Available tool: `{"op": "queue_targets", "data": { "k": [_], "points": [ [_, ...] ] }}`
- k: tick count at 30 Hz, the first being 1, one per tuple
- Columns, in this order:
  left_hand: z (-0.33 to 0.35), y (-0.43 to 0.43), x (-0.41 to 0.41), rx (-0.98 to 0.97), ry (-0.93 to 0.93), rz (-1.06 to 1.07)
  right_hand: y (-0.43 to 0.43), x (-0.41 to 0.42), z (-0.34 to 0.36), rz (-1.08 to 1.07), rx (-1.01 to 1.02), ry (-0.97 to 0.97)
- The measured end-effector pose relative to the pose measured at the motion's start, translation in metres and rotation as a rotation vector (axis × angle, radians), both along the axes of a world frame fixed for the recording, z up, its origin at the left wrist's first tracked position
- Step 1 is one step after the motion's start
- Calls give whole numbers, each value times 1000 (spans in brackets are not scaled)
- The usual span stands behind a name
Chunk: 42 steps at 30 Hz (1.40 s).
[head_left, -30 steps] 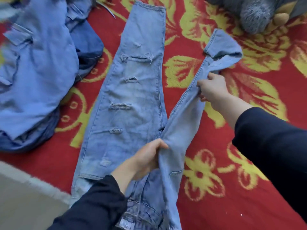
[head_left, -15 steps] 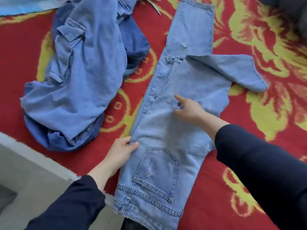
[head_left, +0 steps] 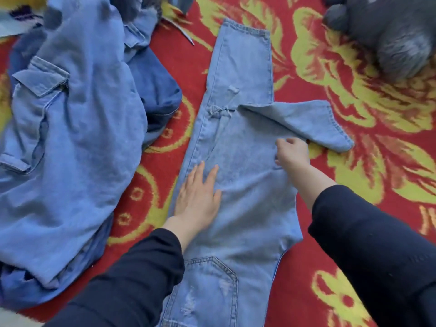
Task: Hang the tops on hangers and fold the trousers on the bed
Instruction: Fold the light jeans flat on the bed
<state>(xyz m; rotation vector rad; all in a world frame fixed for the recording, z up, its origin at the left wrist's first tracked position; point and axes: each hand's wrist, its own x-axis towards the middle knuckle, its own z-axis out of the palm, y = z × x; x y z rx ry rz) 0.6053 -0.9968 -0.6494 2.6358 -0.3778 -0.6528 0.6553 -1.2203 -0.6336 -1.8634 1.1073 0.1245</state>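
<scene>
Light blue ripped jeans (head_left: 238, 142) lie lengthwise on the red and yellow bedspread (head_left: 354, 208), one leg laid over the other. The upper leg's end (head_left: 306, 121) is bent off to the right. My left hand (head_left: 198, 197) lies flat with straight fingers on the thigh part of the jeans. My right hand (head_left: 292, 152) rests on the jeans just below the bent leg end, fingers loosely curled; whether it pinches the cloth is unclear. A back pocket (head_left: 210, 279) shows near the bottom.
A heap of denim garments (head_left: 70, 138), a light one with flap pockets over darker ones, lies left of the jeans. A grey plush toy (head_left: 389, 31) sits at the top right. The bed's near edge shows at the bottom left.
One leg was folded over the other. My left hand moved from the jeans' left edge onto the thigh. My right hand slid right toward the bent leg end.
</scene>
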Motion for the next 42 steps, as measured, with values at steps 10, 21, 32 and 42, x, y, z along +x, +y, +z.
{"op": "queue_targets", "data": {
  "k": [10,21,32,42],
  "points": [
    [-26,-16,86,-30,-112,-131,-59,71,1,209,-338,-59],
    [-15,-43,130,-152,-71,270,-76,129,36,696,-1052,164],
    [-31,5,164,-263,-87,140,-7,261,32,712,-722,-257],
    [-40,10,165,-377,-45,102,23,277,-32,916,-599,-237]
  ]
}}
